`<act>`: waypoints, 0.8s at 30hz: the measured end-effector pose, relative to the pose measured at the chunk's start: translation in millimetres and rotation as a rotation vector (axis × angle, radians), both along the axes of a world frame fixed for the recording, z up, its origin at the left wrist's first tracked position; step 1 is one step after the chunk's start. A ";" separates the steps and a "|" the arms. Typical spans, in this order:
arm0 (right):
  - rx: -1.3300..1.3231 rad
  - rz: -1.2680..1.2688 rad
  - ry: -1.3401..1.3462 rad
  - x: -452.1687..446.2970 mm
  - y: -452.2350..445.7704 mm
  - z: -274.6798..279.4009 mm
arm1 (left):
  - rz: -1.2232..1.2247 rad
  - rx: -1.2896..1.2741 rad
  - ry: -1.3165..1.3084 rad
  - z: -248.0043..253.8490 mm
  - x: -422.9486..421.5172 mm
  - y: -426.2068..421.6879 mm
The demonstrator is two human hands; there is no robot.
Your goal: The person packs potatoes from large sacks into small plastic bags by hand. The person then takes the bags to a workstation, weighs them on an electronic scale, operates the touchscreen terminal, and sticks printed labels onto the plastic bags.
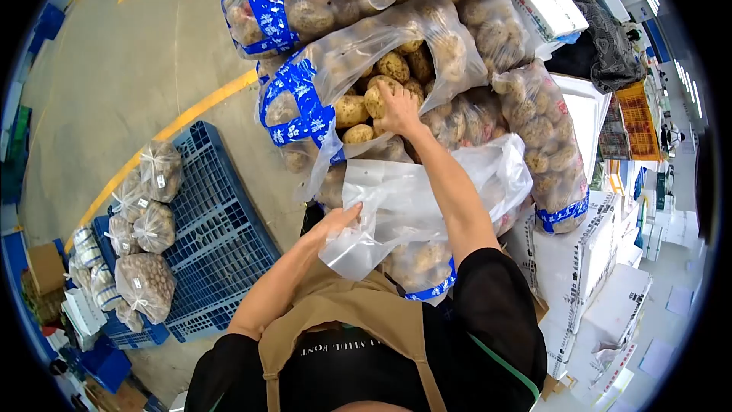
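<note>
My right hand (398, 109) reaches into a torn-open clear sack (457, 49) with blue printed bands, its fingers closed around a potato (379, 97). More loose potatoes (350, 111) lie around it in the opening. Lower down, my left hand (341, 221) pinches the edge of a clear plastic bag (396, 198), which spreads out beneath my right forearm. Under that bag shows another potato sack (419, 263). Part of my left fingers is hidden by the plastic.
Full potato sacks (545, 137) are stacked around the open one. White foam boxes (564, 259) stand on the right. To the left, a blue plastic pallet (213, 229) carries several tied bags of produce (145, 286). A yellow line (194, 111) crosses the floor.
</note>
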State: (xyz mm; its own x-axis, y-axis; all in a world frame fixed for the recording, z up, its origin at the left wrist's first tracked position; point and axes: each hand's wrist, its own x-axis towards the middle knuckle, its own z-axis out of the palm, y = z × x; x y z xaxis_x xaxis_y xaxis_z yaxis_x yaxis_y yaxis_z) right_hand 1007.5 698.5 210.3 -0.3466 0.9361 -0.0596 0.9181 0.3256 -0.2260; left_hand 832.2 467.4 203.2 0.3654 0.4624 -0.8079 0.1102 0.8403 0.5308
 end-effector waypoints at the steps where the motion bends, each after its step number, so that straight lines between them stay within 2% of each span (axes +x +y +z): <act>1: -0.063 -0.048 0.109 1.6 2.9 11.7 | -0.008 -0.030 -0.028 1.3 1.3 3.0; 2: -0.121 -0.096 0.220 3.0 7.0 25.2 | 0.026 -0.054 -0.030 -2.1 3.3 7.4; 3: -0.074 -0.138 0.549 8.1 2.8 38.1 | 0.060 -0.081 -0.032 -6.9 6.3 9.7; 5: -0.232 -0.119 0.900 24.1 -18.6 100.4 | 0.097 -0.110 -0.034 -12.9 12.6 14.0; 7: -0.473 0.095 1.171 48.6 -46.4 142.0 | 0.107 -0.097 -0.036 -15.5 18.0 24.3; 8: -0.682 0.213 1.177 67.6 -55.5 142.8 | 0.090 -0.048 -0.023 -24.8 19.7 28.5; 10: -1.062 0.269 1.085 94.5 -84.9 120.9 | 0.064 0.053 0.009 -47.3 21.5 37.9; 11: -1.179 0.249 0.968 95.1 -97.5 113.2 | 0.108 0.038 -0.026 -31.1 19.8 42.6; 12: -1.296 0.103 0.895 105.2 -113.6 84.7 | 0.150 0.022 -0.061 -1.0 17.6 47.1; 13: -1.208 -0.014 0.797 112.5 -126.8 60.3 | 0.189 0.007 -0.096 15.1 14.9 51.3; 15: -0.833 -0.209 0.351 142.3 -140.5 -25.7 | 0.278 -0.085 -0.176 -2.1 10.7 52.6; 16: -0.639 -0.299 0.133 151.3 -142.7 -48.2 | 0.321 -0.136 -0.218 -8.8 9.1 50.0; 19: -0.487 -0.252 0.098 143.0 -122.2 -38.2 | 0.338 -0.122 -0.466 -6.2 -1.6 43.1; 20: -0.541 -0.118 0.126 132.9 -111.5 -28.1 | 0.312 -0.068 -0.543 -10.2 -8.1 39.7; 22: -0.646 0.152 0.180 82.2 -83.8 32.3 | 0.257 0.034 -0.697 -20.4 -18.2 29.1; 24: -0.701 -0.021 0.476 19.6 -54.9 90.8 | 0.283 -0.021 -0.720 -9.4 -21.2 16.9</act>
State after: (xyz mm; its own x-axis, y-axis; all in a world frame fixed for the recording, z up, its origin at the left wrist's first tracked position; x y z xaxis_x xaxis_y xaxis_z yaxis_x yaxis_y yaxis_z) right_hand 1027.1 643.6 301.1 -0.4646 0.7435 -0.4810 0.6782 -0.0506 -0.7332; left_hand 811.0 484.3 193.8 0.6742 0.6034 -0.4259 -0.4764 0.7959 0.3736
